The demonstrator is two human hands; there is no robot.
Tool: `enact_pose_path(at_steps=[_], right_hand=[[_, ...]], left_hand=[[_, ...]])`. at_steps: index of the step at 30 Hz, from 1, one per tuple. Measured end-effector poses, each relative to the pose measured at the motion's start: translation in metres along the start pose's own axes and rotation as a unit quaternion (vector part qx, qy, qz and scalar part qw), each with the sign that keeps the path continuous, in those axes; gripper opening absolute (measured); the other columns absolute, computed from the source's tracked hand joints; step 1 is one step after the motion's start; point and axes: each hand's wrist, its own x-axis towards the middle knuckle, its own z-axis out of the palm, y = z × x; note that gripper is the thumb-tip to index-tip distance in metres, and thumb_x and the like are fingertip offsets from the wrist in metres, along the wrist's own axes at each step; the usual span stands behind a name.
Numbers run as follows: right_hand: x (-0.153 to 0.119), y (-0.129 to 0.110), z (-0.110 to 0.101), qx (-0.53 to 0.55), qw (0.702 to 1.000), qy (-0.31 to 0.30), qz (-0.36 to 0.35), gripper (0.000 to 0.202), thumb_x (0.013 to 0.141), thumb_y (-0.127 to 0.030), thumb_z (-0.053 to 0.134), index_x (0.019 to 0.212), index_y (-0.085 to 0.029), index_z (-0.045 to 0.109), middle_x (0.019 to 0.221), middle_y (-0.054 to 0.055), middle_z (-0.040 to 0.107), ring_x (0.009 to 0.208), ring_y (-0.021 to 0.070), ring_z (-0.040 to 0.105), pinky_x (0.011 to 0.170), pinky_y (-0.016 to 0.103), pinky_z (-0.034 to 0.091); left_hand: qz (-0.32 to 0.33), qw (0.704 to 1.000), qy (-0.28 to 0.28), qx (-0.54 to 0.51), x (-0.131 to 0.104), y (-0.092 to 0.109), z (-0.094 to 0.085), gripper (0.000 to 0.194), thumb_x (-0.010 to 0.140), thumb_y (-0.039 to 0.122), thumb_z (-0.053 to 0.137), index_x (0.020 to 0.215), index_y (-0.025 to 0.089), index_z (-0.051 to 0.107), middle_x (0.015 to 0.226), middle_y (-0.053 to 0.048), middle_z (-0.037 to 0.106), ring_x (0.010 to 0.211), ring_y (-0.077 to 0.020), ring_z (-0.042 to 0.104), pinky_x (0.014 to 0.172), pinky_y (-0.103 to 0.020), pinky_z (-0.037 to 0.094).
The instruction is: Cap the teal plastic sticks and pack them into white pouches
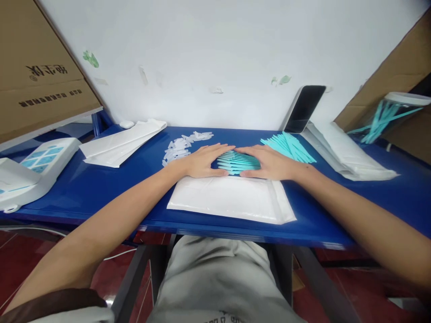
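Note:
My left hand (206, 162) and my right hand (267, 162) face each other on the blue table, curved round a row of thin teal sticks (238, 161). The sticks lie sideways between my palms, their ends covered by the hands. My thumbs rest on the near side and my fingers reach over the far side, with the fingertips of both hands almost meeting. Just in front lies a flat white plastic packet (229, 199). Beyond my right hand is a loose fan of more teal sticks (292, 147). Small translucent white pieces (178, 148) are scattered past my left hand.
A white tray with blue compartments (43, 161) and a folded white packet (124, 141) are at left. A phone (305, 107) leans against the wall. At right are white packets (353, 152) and a clear jar of teal sticks (387, 119). Cardboard (43, 85) flanks the table (111, 188).

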Motion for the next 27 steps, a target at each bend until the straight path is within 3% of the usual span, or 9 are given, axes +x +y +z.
enact_pose_path(at_steps=[8,27], right_hand=[[0.0013,-0.0031,-0.0006,-0.007,1.000,0.009,-0.015,0.075,0.092,-0.064,0.062,0.151,-0.020,0.058,0.142,0.013,0.069,0.110,0.0387,0.065,0.095,0.054,0.049],[0.0028,0.0063,0.0079,0.018,0.998,0.048,-0.042,0.057,0.098,-0.053,0.058,0.143,-0.018,0.064,0.131,0.014,0.072,0.118,0.0349,0.066,0.100,0.050,0.051]], left_hand=[[0.029,0.998,0.057,0.018,0.0037,-0.0004,0.0012,0.081,0.098,0.066,0.052,0.165,0.025,0.033,0.163,-0.012,0.047,0.147,-0.0338,0.046,0.123,-0.051,0.033],[0.029,0.996,0.074,0.032,0.0056,0.0017,-0.0005,0.065,0.104,0.058,0.048,0.156,0.019,0.047,0.149,-0.013,0.061,0.133,-0.0301,0.059,0.114,-0.044,0.041]])
